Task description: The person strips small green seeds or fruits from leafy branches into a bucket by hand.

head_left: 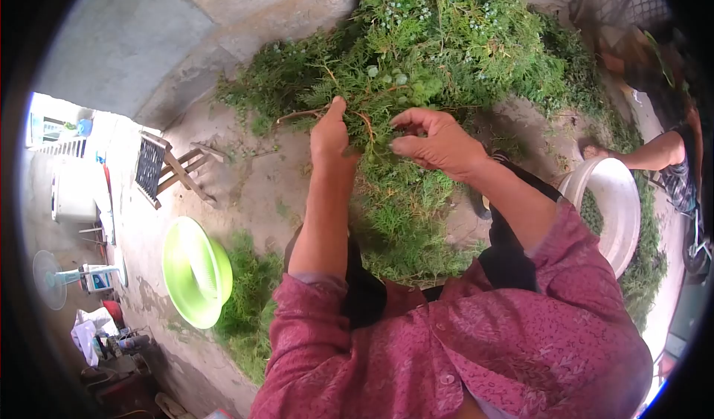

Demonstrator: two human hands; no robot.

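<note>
Clock face centred on the view, twelve at the top. The left hand (332, 138), just off centre toward eleven, is holding a leafy branch (366, 124), thumb uppermost and fingers closing round the stem; the branch is sitting between the hands, its foliage overlapping the green heap (476, 43) toward one o'clock. The right hand (446, 147), toward two, is hovering at the sprays, thumb and forefinger standing narrowly apart (no sprig is showing between the tips, though leaf is crowding close behind). Judging the step as steadying with one hand and working the sprays with the other, good practice would be anchoring the woody stem firmly, pinching each side shoot near its base, and pulling along its line rather than across, so the stem is not twisting in the palm. Loose greenery (405, 229) is lying below the hands toward five; the lime basin (178, 278) is leaning toward eight, and the white tub (621, 211) is standing toward three.
</note>
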